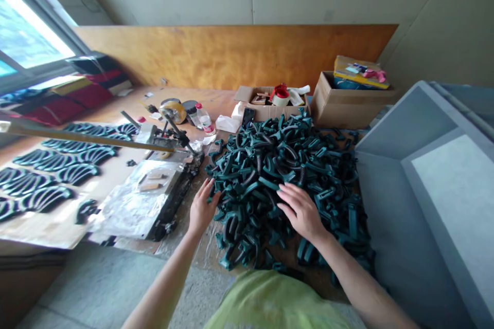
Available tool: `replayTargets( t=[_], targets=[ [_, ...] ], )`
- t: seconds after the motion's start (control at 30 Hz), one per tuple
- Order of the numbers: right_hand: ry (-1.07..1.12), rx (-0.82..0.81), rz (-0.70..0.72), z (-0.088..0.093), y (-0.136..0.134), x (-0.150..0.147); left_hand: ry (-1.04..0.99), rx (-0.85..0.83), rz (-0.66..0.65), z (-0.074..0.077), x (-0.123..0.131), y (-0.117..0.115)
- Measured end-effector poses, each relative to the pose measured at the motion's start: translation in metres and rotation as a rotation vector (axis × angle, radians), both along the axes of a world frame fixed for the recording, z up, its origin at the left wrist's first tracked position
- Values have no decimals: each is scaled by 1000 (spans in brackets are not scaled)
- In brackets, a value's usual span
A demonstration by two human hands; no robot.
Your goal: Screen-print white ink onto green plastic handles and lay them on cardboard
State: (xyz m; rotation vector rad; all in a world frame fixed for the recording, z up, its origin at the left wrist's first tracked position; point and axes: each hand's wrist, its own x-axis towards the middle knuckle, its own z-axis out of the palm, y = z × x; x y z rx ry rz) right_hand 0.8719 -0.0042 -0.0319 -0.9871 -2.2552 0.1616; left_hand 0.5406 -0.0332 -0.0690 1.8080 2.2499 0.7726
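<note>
A wide heap of dark green curved plastic parts (266, 159) covers the table in front of me. My left hand (204, 206) is at the heap's left edge, fingers apart, nearest to a few small green parts. Over the middle of the heap is my right hand (300, 211), its fingers spread and nothing visible in them. Whether its fingertips touch the parts below cannot be made out. Some parts in the heap have ribbed, darker handles.
To the left stand a flat fixture wrapped in clear film (129, 211) and rows of green slatted parts (64, 159). Behind are a bottle (205, 119), an open carton (270, 111) and a taller cardboard box (347, 105). A large grey bin (389, 200) borders the right.
</note>
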Motion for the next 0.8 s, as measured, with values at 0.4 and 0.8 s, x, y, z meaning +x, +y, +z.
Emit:
replayTargets(
  t=[0.4, 0.8],
  targets=[
    [-443, -40, 274, -145, -110, 62, 239, 107, -327, -126, 64, -136],
    [-448, 129, 280, -144, -51, -16, 189, 118, -130, -104, 61, -86]
  ],
)
